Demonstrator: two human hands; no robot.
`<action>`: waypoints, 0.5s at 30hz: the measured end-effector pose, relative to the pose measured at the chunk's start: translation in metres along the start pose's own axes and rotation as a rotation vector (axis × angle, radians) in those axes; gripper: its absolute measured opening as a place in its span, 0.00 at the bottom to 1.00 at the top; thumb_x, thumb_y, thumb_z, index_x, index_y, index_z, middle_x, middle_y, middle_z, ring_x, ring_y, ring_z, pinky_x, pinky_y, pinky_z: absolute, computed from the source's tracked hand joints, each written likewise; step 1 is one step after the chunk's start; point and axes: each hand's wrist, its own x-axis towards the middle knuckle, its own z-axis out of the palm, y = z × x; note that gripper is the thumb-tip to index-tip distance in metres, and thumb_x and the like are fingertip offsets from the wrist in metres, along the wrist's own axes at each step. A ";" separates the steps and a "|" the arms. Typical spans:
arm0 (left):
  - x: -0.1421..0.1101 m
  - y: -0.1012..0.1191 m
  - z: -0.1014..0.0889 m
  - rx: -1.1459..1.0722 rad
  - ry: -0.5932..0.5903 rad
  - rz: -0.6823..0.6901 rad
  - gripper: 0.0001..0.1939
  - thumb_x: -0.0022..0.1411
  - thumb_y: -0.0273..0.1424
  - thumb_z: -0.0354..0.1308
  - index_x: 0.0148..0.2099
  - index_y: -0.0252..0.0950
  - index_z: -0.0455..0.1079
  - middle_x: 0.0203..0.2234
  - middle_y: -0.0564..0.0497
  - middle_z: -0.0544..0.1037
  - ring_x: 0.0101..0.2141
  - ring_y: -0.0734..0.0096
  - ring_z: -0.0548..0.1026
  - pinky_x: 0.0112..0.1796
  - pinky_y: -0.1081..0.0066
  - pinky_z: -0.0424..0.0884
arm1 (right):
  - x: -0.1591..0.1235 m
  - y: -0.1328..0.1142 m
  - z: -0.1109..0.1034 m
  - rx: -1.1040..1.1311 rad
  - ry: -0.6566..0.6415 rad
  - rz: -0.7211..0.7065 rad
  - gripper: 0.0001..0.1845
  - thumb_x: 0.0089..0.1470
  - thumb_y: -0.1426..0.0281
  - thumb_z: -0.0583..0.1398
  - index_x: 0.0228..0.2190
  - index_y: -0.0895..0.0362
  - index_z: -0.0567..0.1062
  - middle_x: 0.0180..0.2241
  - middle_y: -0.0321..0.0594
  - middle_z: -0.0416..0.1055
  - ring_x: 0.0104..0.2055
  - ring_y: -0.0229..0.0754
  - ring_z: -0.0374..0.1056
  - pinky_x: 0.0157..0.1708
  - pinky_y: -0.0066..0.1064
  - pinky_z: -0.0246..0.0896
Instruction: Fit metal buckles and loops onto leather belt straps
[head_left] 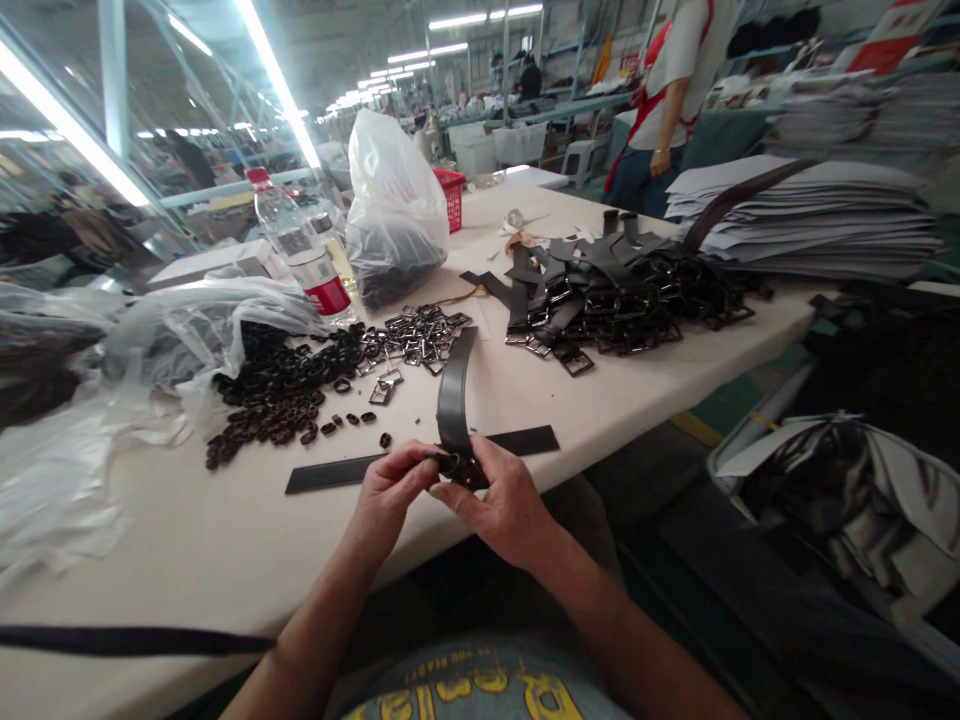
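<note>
My left hand (pixel 391 492) and my right hand (pixel 504 505) meet at the table's front edge. Both pinch the near end of a dark belt strap (pixel 454 395), which arches up and away from them. A small dark loop sits on the strap between the fingertips of both hands. Under the hands a flat black strap (pixel 525 441) lies across the table. Beyond it are a heap of dark oval loops (pixel 281 390) and a pile of metal buckles (pixel 416 335).
A heap of finished buckled straps (pixel 622 290) lies right of centre. A water bottle (pixel 300 250) and plastic bags (pixel 395 215) stand behind the loops. Stacked grey sheets (pixel 810 215) fill the far right. A person in a white top (pixel 667 100) stands beyond the table.
</note>
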 end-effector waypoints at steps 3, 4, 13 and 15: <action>-0.002 0.004 0.001 0.081 -0.057 0.106 0.05 0.61 0.33 0.64 0.39 0.42 0.80 0.33 0.51 0.76 0.36 0.73 0.73 0.40 0.75 0.68 | 0.000 0.002 0.001 0.014 0.033 0.004 0.21 0.50 0.54 0.65 0.35 0.58 0.72 0.29 0.35 0.69 0.30 0.37 0.63 0.32 0.29 0.57; -0.003 0.004 0.001 0.106 -0.076 0.135 0.05 0.62 0.32 0.64 0.39 0.42 0.80 0.32 0.51 0.76 0.36 0.72 0.73 0.40 0.74 0.68 | 0.000 0.002 0.001 0.025 0.055 -0.012 0.20 0.52 0.54 0.65 0.35 0.58 0.72 0.28 0.35 0.69 0.30 0.36 0.63 0.32 0.29 0.57; 0.004 0.027 0.014 -0.558 -0.090 -0.100 0.33 0.56 0.55 0.61 0.56 0.39 0.74 0.49 0.42 0.78 0.46 0.57 0.77 0.45 0.64 0.75 | -0.005 0.000 -0.021 0.051 -0.238 -0.307 0.08 0.59 0.66 0.58 0.35 0.57 0.74 0.28 0.36 0.72 0.31 0.35 0.66 0.33 0.26 0.59; 0.013 0.042 0.004 -0.693 0.037 -0.070 0.28 0.55 0.49 0.66 0.54 0.39 0.75 0.42 0.46 0.81 0.39 0.64 0.79 0.41 0.69 0.77 | -0.007 0.006 -0.028 0.096 -0.377 -0.160 0.12 0.60 0.62 0.57 0.32 0.58 0.74 0.26 0.36 0.70 0.28 0.34 0.65 0.29 0.26 0.59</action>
